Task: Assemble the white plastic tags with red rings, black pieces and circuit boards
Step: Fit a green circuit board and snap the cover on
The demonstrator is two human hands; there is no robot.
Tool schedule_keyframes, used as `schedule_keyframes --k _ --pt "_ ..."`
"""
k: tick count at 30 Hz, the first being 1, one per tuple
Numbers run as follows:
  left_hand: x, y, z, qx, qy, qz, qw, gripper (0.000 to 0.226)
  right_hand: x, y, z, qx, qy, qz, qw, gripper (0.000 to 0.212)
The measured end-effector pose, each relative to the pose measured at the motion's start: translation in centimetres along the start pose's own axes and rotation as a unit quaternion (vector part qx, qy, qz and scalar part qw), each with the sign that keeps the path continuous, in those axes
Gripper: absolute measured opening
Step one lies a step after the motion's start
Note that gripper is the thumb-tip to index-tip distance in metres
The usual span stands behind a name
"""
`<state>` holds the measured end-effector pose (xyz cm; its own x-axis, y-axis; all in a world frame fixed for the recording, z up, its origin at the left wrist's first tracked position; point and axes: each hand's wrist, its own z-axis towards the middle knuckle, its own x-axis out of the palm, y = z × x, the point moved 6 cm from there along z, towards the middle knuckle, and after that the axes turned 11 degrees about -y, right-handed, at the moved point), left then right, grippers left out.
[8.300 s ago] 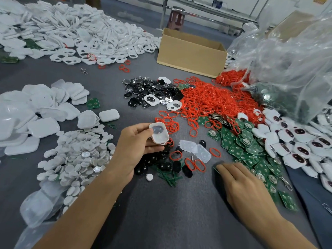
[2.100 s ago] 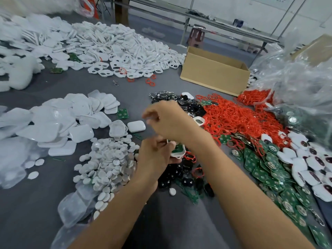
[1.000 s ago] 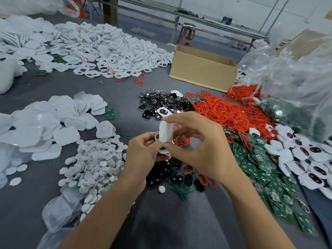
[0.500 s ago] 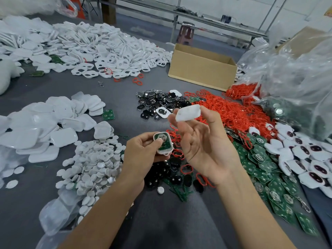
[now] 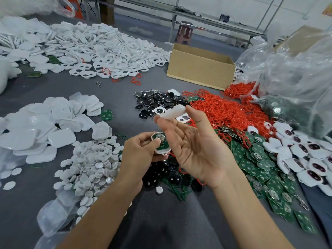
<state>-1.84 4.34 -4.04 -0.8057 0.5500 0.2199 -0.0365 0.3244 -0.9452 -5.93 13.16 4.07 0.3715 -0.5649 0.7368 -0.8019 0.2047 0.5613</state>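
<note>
- Right, left hand [image 5: 142, 151] holds the open tag shell [image 5: 165, 151] low over the surface [image 5: 62, 87], open side up. Grip is curled round its edges, with the thumb on the green circuit board [image 5: 162, 145] seated inside. My read: this pins the board so it can't shift.
- Right hand [image 5: 194, 146] is palm up, above and just behind the shell. Grip pinches a white back cover [image 5: 173, 112] by its ends between thumb and fingertips [image 5: 158, 121].
- Holding it by the ends leaves the cover's broad faces free. It looks like it's being oriented to match the shell before closing.
- Cover and shell are apart, not mated yet.
- Feed stock is fanned round the hands, probably so each part is one grab away:
  - black pieces [image 5: 154, 101] and red rings [image 5: 224, 110] beyond the hands
  - loose circuit boards [image 5: 260, 164] on the right
  - spare covers [image 5: 45, 123] and white discs [image 5: 91, 164] on the left
- Tags with dark windows [image 5: 305, 159] are heaped far right, well apart from the raw parts. These are probably the done pile.
- Cardboard box [image 5: 199, 69] has its top open. Only the inner walls show, so I can't tell what's in it.
- Clear plastic bag [image 5: 296, 78] on the right shows dark boards with round metal cells through the film, and red rings spill at its foot.
- Flat bag [image 5: 52, 216] at lower left lies against the disc heap. I can't tell whether anything is inside.
</note>
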Motion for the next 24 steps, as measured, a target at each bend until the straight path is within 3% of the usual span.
schedule_keyframes --k 4,6,7,9,10,11,14,18,24 --pt "-0.1 0.0 0.1 0.002 0.001 -0.002 1.0 0.015 0.2 -0.1 0.0 0.006 0.006 -0.022 1.0 0.037" --pt "-0.2 0.0 0.1 -0.001 -0.002 -0.004 1.0 0.014 -0.2 0.4 0.2 -0.047 0.0 -0.092 0.995 0.03" --pt "-0.2 0.0 0.1 -0.005 -0.003 -0.007 1.0 0.013 -0.7 1.1 0.3 -0.113 -0.024 -0.176 0.978 0.023" --pt "-0.1 0.0 0.1 -0.014 -0.009 -0.015 1.0 0.012 -1.7 3.1 0.1 -0.279 -0.092 -0.346 0.891 0.011" --pt "-0.2 0.1 0.2 -0.018 -0.016 -0.017 1.0 0.012 -2.2 4.0 -0.1 -0.332 -0.123 -0.396 0.847 0.018" --pt "-0.2 0.1 0.2 -0.022 -0.022 -0.018 0.999 0.013 -2.4 4.6 -0.3 -0.351 -0.137 -0.421 0.825 0.023" --pt "-0.2 0.1 0.3 -0.029 -0.029 -0.021 0.999 0.012 -3.0 4.8 -0.1 -0.32 -0.129 -0.447 0.825 0.019" --pt "-0.2 0.0 0.2 -0.031 -0.02 -0.026 0.999 0.013 -3.8 4.3 0.7 -0.282 -0.167 -0.51 0.795 0.023" --pt "0.6 -0.2 -0.3 -0.035 0.024 -0.023 0.999 0.013 -4.5 3.3 1.5 -0.258 -0.221 -0.628 0.7 0.031"
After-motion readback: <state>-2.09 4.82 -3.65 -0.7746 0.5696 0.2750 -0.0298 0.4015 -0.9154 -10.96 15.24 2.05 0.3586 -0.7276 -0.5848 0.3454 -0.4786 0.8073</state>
